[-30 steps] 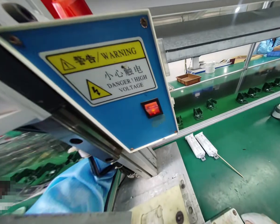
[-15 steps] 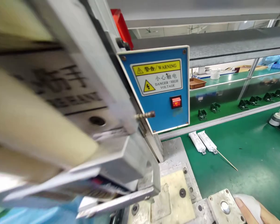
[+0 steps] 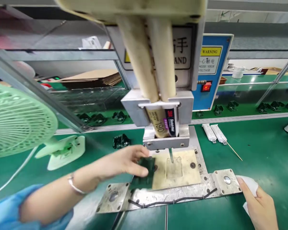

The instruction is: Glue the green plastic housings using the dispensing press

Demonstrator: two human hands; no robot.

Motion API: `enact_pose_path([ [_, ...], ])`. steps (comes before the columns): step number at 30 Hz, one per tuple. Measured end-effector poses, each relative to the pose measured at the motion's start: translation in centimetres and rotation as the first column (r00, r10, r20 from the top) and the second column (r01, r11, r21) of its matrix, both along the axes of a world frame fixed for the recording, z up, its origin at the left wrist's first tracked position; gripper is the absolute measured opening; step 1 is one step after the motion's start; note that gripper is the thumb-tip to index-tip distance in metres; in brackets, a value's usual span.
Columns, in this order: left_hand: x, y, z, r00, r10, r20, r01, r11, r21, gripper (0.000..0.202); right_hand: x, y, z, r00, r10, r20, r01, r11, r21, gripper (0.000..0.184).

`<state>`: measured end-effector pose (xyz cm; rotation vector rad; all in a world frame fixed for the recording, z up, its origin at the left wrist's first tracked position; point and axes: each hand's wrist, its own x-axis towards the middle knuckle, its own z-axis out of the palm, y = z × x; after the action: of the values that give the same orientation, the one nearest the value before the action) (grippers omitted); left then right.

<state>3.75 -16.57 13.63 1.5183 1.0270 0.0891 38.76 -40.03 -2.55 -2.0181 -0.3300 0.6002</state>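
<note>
My left hand grips a dark plastic part, slightly blurred, over the left side of the cream fixture plate. Above that plate a dispensing nozzle points down from the twin adhesive cartridge in the press. My right hand pinches a crumpled white wipe, its fingers at the edge of the right button box. A second button box sits at the left end of the metal base.
A green fan stands at the left. Two white cartridges and a thin wooden stick lie on the right of the green bench. Several dark parts line the back. A blue warning box flanks the press.
The view has swung left and back, bringing the whole press and fan into sight. My left hand with the dark part now shows. My right hand still has the wipe beside the button box.
</note>
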Motion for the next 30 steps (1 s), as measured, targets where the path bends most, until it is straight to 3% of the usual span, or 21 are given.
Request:
enact_pose_path([
  [4, 2.7, -2.7, -2.5, 0.996, -0.050, 0.080, 0.060, 0.990, -0.127, 0.062, -0.1, 0.3, 0.4, 0.999, -0.029, 0.031, 0.028, 0.999, 0.044, 0.060],
  [7, 5.0, -3.2, -3.6, 0.991, -0.013, 0.132, 0.035, 0.985, -0.168, 0.063, -0.3, 0.4, 0.8, 0.999, -0.006, 0.043, 0.003, 0.998, 0.069, 0.056],
  [11, 6.6, -2.7, -3.8, 0.975, -0.045, 0.219, 0.083, 0.983, -0.166, 0.061, 0.0, 0.4, 0.7, 0.999, 0.023, 0.039, -0.025, 0.998, 0.051, 0.058],
  [16, 6.7, -1.8, -2.6, 0.979, -0.042, 0.201, 0.061, 0.994, -0.092, 0.054, 0.4, 0.2, 0.0, 1.000, 0.001, -0.008, 0.000, 0.999, 0.036, 0.063],
  [18, 6.6, -1.7, -2.3, 0.981, -0.062, 0.186, 0.066, 0.998, -0.015, 0.049, 0.4, 0.2, -0.2, 1.000, 0.001, -0.028, 0.000, 1.000, 0.018, 0.063],
  [20, 6.5, -1.9, -2.7, 0.984, -0.101, 0.144, 0.080, 0.986, 0.145, 0.046, 0.4, 0.2, -0.2, 1.000, -0.002, -0.025, 0.002, 1.000, 0.016, 0.064],
  [23, 6.2, -2.5, -4.2, 0.992, -0.082, 0.098, 0.038, 0.919, 0.393, 0.053, 0.4, 0.3, -0.3, 1.000, -0.015, -0.003, 0.015, 1.000, 0.028, 0.064],
  [26, 5.9, -2.9, -5.6, 0.989, -0.080, 0.126, 0.017, 0.898, 0.440, 0.065, 0.5, 0.3, -0.5, 0.999, -0.026, 0.038, 0.025, 1.000, 0.018, 0.062],
  [28, 5.4, -2.9, -5.6, 0.981, -0.170, 0.089, 0.110, 0.876, 0.469, 0.070, 0.7, 0.2, -0.7, 0.996, -0.027, 0.087, 0.026, 1.000, 0.011, 0.062],
  [30, 4.5, -2.9, -4.7, 0.965, -0.262, -0.021, 0.230, 0.804, 0.548, 0.082, 0.8, 0.1, -0.8, 0.990, -0.024, 0.137, 0.023, 1.000, 0.008, 0.061],
])
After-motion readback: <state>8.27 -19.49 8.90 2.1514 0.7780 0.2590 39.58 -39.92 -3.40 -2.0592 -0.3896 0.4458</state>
